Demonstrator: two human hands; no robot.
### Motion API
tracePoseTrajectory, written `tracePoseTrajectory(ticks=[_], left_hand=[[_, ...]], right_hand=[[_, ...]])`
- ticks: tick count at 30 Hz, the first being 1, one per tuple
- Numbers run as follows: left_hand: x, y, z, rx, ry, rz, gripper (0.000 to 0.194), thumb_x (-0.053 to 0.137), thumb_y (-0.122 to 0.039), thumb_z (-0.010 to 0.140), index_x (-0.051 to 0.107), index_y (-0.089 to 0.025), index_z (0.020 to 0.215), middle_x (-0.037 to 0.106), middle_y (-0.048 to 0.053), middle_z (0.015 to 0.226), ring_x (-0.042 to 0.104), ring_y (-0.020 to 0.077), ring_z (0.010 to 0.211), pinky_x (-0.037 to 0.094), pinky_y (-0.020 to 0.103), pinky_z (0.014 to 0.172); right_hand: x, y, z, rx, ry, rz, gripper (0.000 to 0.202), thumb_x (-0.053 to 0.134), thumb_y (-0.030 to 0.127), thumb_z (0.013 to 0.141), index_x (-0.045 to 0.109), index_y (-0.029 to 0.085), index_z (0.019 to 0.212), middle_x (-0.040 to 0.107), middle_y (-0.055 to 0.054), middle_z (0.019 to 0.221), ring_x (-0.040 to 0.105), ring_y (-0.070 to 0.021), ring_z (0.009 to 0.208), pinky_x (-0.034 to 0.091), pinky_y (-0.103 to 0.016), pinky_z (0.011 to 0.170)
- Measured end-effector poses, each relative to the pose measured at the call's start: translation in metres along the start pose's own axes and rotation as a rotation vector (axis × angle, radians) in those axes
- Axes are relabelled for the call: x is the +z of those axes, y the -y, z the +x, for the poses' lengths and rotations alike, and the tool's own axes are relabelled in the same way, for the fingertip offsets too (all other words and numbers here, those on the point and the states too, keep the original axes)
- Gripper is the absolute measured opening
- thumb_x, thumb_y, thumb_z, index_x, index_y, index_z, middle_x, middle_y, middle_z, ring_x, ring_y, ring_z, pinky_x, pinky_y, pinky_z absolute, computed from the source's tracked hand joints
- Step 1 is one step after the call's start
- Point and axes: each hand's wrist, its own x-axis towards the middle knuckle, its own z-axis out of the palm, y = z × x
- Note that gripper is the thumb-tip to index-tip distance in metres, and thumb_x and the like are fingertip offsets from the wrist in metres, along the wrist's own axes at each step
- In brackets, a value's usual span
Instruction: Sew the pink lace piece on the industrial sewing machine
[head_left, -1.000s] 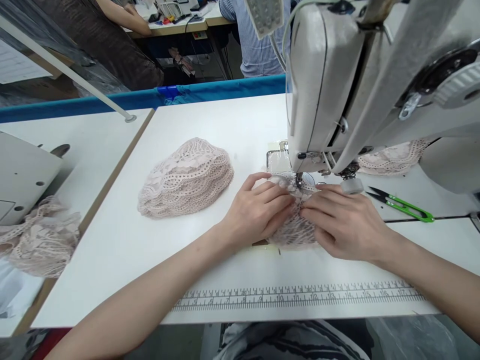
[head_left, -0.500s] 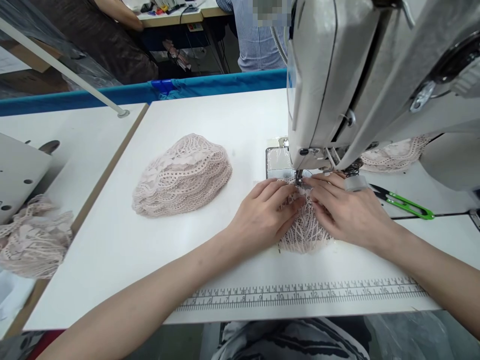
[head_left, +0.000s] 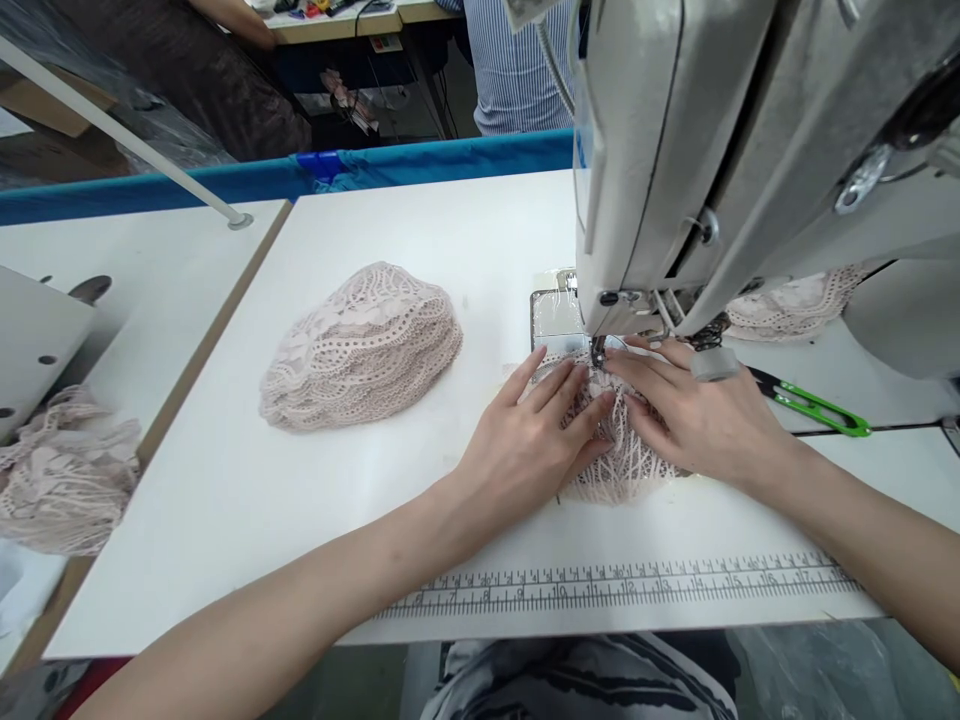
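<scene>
A pale pink lace piece (head_left: 619,465) lies on the white table under the presser foot (head_left: 598,350) of the sewing machine (head_left: 637,180). My left hand (head_left: 536,430) rests on the lace's left side, its fingers spread and pointing at the foot. On the right side, my right hand (head_left: 690,410) lies on the lace with its fingers stretched toward the foot; part of its thumb side covers the cloth. Both hands press the lace flat from above, close to the needle area.
A stack of pink lace (head_left: 364,350) sits left of the machine. More lace (head_left: 71,480) lies at the far left, and another piece (head_left: 795,305) behind my right hand. Green thread snips (head_left: 817,405) lie at the right. A ruler strip (head_left: 622,587) runs along the front edge. Two people are beyond.
My left hand's fingers have spread, with the index finger lifted away from the others. My right hand has shifted slightly. The view has moved a little.
</scene>
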Motion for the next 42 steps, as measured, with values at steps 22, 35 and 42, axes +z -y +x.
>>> tracePoseTrajectory(ticks=[22,35,42], left_hand=[[0.003,0.001,0.000,-0.008,-0.006,0.005,0.036,0.051,-0.038,0.095,0.062,-0.015,0.120,0.066,0.014,0.120,0.059,0.0262,0.118,0.038,0.052,0.110],[0.005,0.004,-0.001,-0.032,-0.038,-0.013,0.037,0.050,-0.039,0.095,0.060,-0.015,0.122,0.064,0.012,0.124,0.056,0.0251,0.122,0.035,0.053,0.112],[-0.004,0.015,-0.003,0.360,-0.175,-0.046,0.042,0.051,-0.051,0.091,0.067,-0.013,0.095,0.072,0.009,0.099,0.067,0.0208,0.094,0.053,0.039,0.094]], right_hand=[[0.001,0.001,-0.001,0.024,0.038,0.006,0.039,0.045,0.022,0.090,0.054,0.015,0.127,0.068,-0.010,0.115,0.062,-0.0224,0.098,0.045,-0.040,0.088],[0.003,0.000,-0.003,-0.012,-0.013,-0.004,0.034,0.048,0.021,0.091,0.056,0.014,0.123,0.068,-0.009,0.117,0.061,-0.0227,0.102,0.046,-0.038,0.086],[-0.006,-0.002,-0.004,-0.191,-0.112,0.101,0.022,0.049,0.008,0.086,0.066,0.016,0.099,0.072,-0.003,0.101,0.064,-0.0160,0.086,0.046,-0.032,0.078]])
